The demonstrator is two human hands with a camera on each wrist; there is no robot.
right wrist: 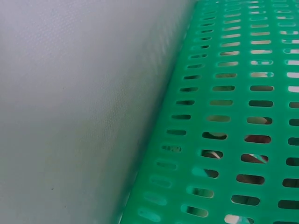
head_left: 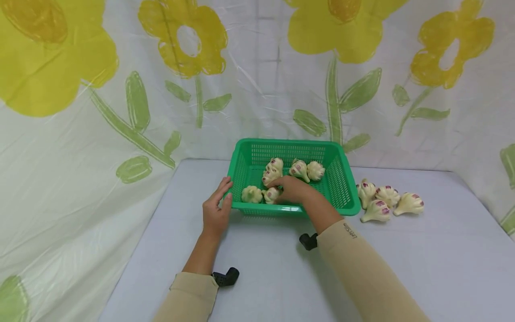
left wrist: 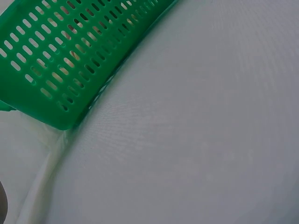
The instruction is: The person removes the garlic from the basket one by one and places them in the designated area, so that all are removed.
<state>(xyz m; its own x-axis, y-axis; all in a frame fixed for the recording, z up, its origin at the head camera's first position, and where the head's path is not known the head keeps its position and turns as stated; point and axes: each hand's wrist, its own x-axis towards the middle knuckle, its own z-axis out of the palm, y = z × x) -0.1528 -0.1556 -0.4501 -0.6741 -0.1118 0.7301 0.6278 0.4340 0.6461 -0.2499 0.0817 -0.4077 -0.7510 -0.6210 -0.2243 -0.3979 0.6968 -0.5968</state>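
Green perforated plastic forms the basket [head_left: 251, 206], which stands near the centre of the head frame on a white-covered table [head_left: 257, 277]. The left hand [head_left: 216, 211] is at the basket's left rim, its fingers extended and its thumb spread apart from them; it touches the rim without curling round it. The right hand [head_left: 295, 190] reaches over the front rim into the basket, its fingers bent about a garlic bulb [head_left: 271, 195] near the front wall, which it grasps.

Just left of that bulb lies a paler bulb [head_left: 251, 194]. Behind the grasped bulb, two bulbs [head_left: 275, 164] lie one beyond the other, and to their right a further pair [head_left: 315, 171] sits side by side. Four loose bulbs [head_left: 376, 211] lie clustered on the table at right of centre, just beside the basket.

Both arms wear beige sleeves [head_left: 362, 268], with a black device [head_left: 227, 277] at each wrist. White sheeting [head_left: 245, 103] painted with yellow flowers [head_left: 338, 27] fills the upper frame. The left wrist view shows slotted basket wall at upper left; the right wrist view shows it along the right side. Fingers are visible in neither.
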